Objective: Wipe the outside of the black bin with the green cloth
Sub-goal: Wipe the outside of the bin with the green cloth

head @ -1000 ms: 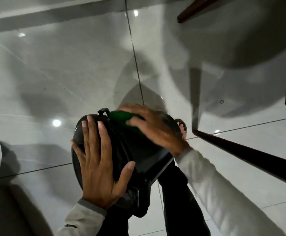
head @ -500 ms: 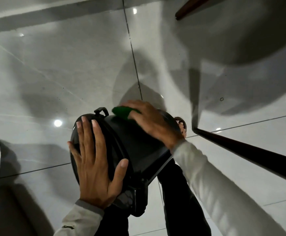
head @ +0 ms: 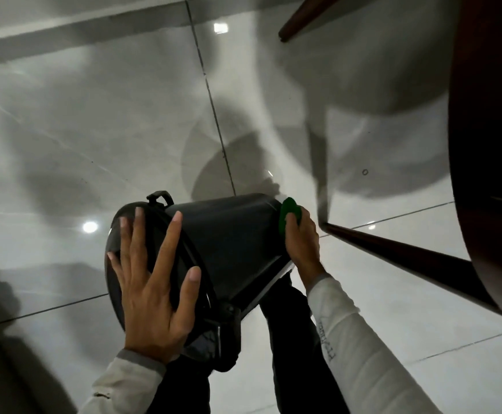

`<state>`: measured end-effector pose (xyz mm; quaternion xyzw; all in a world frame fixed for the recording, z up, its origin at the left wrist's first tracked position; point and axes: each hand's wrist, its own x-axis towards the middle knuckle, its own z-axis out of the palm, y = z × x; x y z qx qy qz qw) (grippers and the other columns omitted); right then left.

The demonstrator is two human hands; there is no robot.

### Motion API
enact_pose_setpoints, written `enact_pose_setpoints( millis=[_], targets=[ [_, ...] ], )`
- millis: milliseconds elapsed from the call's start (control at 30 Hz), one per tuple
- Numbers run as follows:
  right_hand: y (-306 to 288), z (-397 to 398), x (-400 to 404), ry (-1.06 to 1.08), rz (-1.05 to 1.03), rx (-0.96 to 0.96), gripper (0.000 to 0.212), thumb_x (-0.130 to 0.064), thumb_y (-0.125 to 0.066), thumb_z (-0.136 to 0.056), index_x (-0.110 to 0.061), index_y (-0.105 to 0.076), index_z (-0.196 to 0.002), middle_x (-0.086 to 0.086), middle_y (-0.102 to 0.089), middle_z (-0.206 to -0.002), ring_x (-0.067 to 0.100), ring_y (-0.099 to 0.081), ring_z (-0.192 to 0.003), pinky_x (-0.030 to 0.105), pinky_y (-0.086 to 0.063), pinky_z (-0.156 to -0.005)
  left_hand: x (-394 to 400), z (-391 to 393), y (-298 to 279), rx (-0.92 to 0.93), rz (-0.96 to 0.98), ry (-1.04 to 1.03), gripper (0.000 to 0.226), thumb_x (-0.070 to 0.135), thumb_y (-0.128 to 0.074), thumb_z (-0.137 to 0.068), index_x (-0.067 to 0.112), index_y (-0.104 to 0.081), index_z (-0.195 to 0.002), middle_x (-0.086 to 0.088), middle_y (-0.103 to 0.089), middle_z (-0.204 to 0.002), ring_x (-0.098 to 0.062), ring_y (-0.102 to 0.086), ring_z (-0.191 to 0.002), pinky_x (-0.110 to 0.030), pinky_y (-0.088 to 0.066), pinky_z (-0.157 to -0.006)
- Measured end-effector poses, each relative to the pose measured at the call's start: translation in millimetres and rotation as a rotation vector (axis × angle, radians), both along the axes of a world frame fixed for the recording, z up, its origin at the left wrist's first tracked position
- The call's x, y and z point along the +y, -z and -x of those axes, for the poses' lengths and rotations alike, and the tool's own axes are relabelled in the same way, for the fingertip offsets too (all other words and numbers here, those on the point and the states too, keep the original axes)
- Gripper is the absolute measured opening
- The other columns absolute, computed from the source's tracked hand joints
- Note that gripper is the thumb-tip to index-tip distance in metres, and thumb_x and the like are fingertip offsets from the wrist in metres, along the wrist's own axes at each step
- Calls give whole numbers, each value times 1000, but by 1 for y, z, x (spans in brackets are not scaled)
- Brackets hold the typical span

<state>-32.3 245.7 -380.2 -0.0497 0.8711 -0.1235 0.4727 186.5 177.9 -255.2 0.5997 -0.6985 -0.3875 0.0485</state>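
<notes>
Lying on its side above the glossy grey tiled floor [head: 64, 144], the black bin [head: 229, 240] points its lidded top toward the left and its base toward the right. The left hand [head: 154, 288] is spread flat and open against the lid [head: 118, 288], fingers splayed, with the thumb reaching across the rim onto the bin's side wall. A small handle loop [head: 160, 196] sticks up at the top edge of the lid. The right hand [head: 302, 234] is curled closed around the green cloth [head: 287, 215], pressing it against the bin's base end at the upper right corner; only a rounded green patch shows beyond the fingers. Both arms wear pale long sleeves [head: 363, 348]. Beneath the bin, the person's dark trouser legs [head: 288, 339] are visible, and the bin seems to rest against them, though the contact itself is hidden. A dark brown wooden furniture leg [head: 393, 258] slants across the floor just to the right of the right hand, joining a large curved wooden piece [head: 488, 144] along the right edge.
</notes>
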Motion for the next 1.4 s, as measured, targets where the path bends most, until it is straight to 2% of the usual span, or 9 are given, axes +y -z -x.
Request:
enact_pose_setpoints(
  millis=[300, 433, 567, 700, 833, 967, 1133, 1267, 1400],
  targets=[
    [34, 23, -97, -571, -130, -319, 32, -54, -45, -79, -32, -65, -91, 10, -70, -121, 31, -63, -95, 33, -41, -70, 0, -2, 3, 28, 28, -18, 61, 45, -41, -94, 24, -45, -151, -19, -29, -169, -38, -15, -161, -79, -17, -120],
    [8, 15, -54, -460, -23, -96, 50, -50, -42, -93, -23, -63, -130, 17, -68, -133, 44, -62, -124, 49, -50, -104, 0, 0, 0, 3, 23, -32, 59, 43, -41, -94, 22, -49, -148, -21, -31, -168, -42, -17, -160, -79, -19, -119],
    [-35, -19, -18, -235, 92, 27, 52, -39, -48, -92, -15, -61, -137, 12, -67, -134, 33, -59, -127, 49, -48, -112, 1, 4, -1, -17, 28, -29, 61, 44, -40, -94, 19, -51, -149, -20, -31, -169, -41, -16, -160, -78, -18, -121],
    [-90, -45, -19, -84, 358, -15, 51, -26, -54, -85, -14, -67, -132, -22, -62, -110, -19, -55, -102, -5, -39, -90, -1, 9, -2, -83, 35, 1, 62, 46, -39, -94, 19, -51, -150, -19, -30, -170, -40, -16, -161, -79, -18, -120],
    [-137, -31, -34, 164, 501, -128, 44, -20, -57, -85, -29, -72, -125, -8, -76, -118, 7, -71, -116, 27, -59, -96, -16, 17, -3, -30, 247, 406, 48, 44, -45, -98, 9, -72, -119, -25, -52, -155, -43, -38, -153, -79, -28, -116],
    [-174, -5, -52, 311, 569, -130, 42, -18, -60, -82, -51, -77, -103, -24, -81, -102, -6, -75, -95, 15, -59, -74, -42, 33, 0, 74, 396, 683, 44, 42, -49, -96, 5, -72, -92, -20, -69, -98, -40, -70, -99, -65, -46, -111],
    [-194, 6, -66, 448, 648, -205, 41, -19, -61, -77, -42, -79, -107, -13, -80, -109, 11, -73, -107, 31, -59, -84, -74, 24, 5, -99, 245, 297, 49, 43, -39, -99, 3, -64, -88, -20, -57, -86, -39, -57, -83, -49, -48, -82],
    [-207, 4, -89, 569, 822, -387, 45, -16, -58, -80, -31, -77, -118, 6, -76, -123, 29, -69, -124, 51, -60, -99, -108, 25, 12, -72, 26, -142, 66, 55, -16, -98, 2, -52, -79, -25, -55, -77, -41, -51, -84, -52, -40, -84],
    [-215, 2, -124, 825, 957, -816, 39, -21, -63, -78, -15, -73, -115, 8, -76, -105, 24, -76, -98, 37, -65, -82, -144, 53, 15, -118, 5, -350, 82, 78, -26, -88, 0, -52, -90, -35, -61, -93, -48, -57, -96, -52, -44, -85]
  ],
)
